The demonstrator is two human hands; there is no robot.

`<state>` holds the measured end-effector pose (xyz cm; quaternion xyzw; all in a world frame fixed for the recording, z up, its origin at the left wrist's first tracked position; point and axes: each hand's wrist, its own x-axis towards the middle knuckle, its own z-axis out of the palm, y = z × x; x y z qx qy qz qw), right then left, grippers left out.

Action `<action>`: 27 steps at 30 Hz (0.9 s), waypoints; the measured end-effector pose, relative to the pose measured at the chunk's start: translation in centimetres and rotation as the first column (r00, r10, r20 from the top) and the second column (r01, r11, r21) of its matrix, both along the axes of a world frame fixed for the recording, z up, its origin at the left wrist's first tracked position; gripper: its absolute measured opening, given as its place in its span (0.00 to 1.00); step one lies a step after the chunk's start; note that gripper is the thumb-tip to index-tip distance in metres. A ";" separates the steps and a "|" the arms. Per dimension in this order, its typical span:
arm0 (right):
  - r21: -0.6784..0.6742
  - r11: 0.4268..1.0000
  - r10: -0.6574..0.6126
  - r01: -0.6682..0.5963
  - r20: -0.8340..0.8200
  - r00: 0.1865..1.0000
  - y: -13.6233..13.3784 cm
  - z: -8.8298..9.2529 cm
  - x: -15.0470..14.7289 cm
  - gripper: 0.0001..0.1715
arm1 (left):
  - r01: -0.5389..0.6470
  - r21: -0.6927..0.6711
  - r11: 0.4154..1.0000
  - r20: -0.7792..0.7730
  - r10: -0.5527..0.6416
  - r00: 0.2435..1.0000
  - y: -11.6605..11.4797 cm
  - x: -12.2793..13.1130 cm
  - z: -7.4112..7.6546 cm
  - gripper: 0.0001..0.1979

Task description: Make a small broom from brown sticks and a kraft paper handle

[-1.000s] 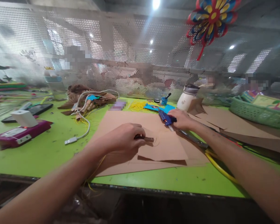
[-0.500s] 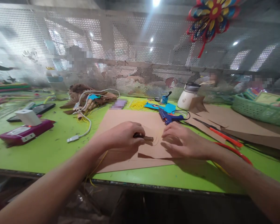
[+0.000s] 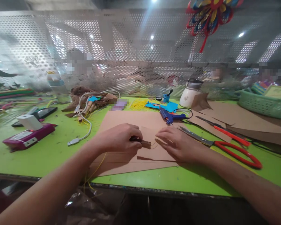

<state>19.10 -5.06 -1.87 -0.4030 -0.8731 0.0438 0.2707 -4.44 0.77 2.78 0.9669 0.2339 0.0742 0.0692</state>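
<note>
The left hand (image 3: 121,137) pinches a small brown stick (image 3: 146,144) just above the smaller paper sheet (image 3: 150,153), which lies on larger brown paper (image 3: 117,118) on the desk (image 3: 49,162). The right hand (image 3: 181,144) rests by that sheet, its fingers slightly parted; whether they grip anything, I cannot tell. The stick looks light and fairly stiff, best pinched near one end, while the thin sheet probably creases easily and suits flat fingertips near its edge.

White bottle (image 3: 188,97) left of green basket (image 3: 262,105), colourful flower ornament (image 3: 213,15) above
</note>
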 end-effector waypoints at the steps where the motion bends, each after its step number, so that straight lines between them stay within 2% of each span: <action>1: -0.007 1.000 0.015 -0.015 0.028 0.999 0.0 0.2 -0.2 0.13 | -0.001 0.003 1.000 -0.015 0.001 1.000 0.0 0.0 0.1 0.08; 5: -0.019 1.000 0.028 -0.025 0.211 0.977 0.0 0.9 -0.6 0.13 | 0.012 0.011 1.000 -0.060 -0.011 0.998 -0.1 0.0 0.6 0.08; 8: 0.010 1.000 -0.009 0.006 0.324 0.946 0.4 1.2 -0.9 0.12 | 0.013 0.019 1.000 -0.070 -0.012 0.997 -0.2 -0.2 0.8 0.08; 14: 0.114 0.991 -0.117 0.074 0.443 0.889 1.3 0.1 -2.1 0.09 | -0.013 -0.003 1.000 -0.066 0.012 0.998 -0.7 -1.2 0.3 0.07; 18: 0.090 0.994 -0.099 0.066 0.445 0.890 1.0 0.1 -2.1 0.06 | -0.033 -0.009 0.999 -0.033 0.033 0.999 -1.2 -1.6 -0.3 0.08; 23: 0.020 0.998 -0.067 0.065 0.375 0.925 0.0 0.9 -1.8 0.06 | -0.048 -0.004 0.999 -0.021 0.048 0.999 -1.4 -1.7 -0.7 0.08; 27: 0.015 0.997 -0.078 0.077 0.324 0.943 -0.2 0.6 -1.8 0.07 | -0.068 -0.003 0.998 -0.017 0.068 0.998 -1.4 -1.7 -0.9 0.08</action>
